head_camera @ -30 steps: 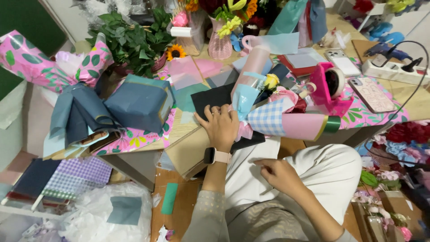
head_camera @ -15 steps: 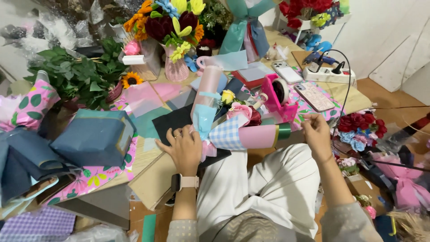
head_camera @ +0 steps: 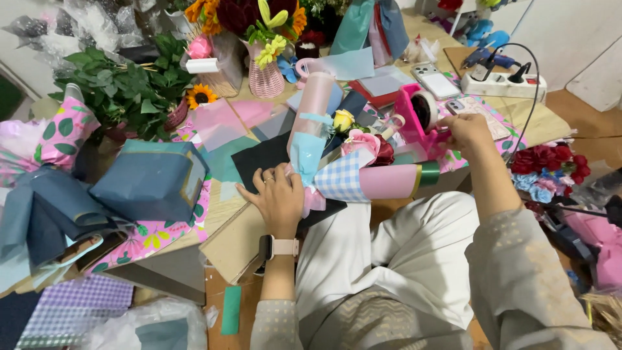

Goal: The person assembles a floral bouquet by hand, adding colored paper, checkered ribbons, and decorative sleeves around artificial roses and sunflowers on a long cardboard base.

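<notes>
The bouquet [head_camera: 337, 162] lies at the near edge of the tabletop [head_camera: 227, 214], directly in front of the person. It consists of a pink paper cone, a light-blue glossy wrap, a blue-and-white gingham sheet and a second pink roll banded in green and gold, with a yellow rose, a pink bloom and a dark red bloom at the centre. The left hand [head_camera: 277, 198] rests palm down on the wrapped stems, fingers spread and pressing against the paper; a ring and a wrist watch with a pale strap are visible. The right hand [head_camera: 468, 133] is at the pink tape dispenser [head_camera: 418, 116] just right of the bouquet, fingers curled closed near the tape roll; whether they pinch tape cannot be told. The tabletop is covered with flat paper sheets in pink, teal and black. A blue folded wrap [head_camera: 152, 178] lies to the left, green foliage [head_camera: 123, 84] behind it. A pink woven vase [head_camera: 267, 78] holds mixed flowers. Two smartphones [head_camera: 435, 81] and a white power strip [head_camera: 508, 83] lie at the far right.
</notes>
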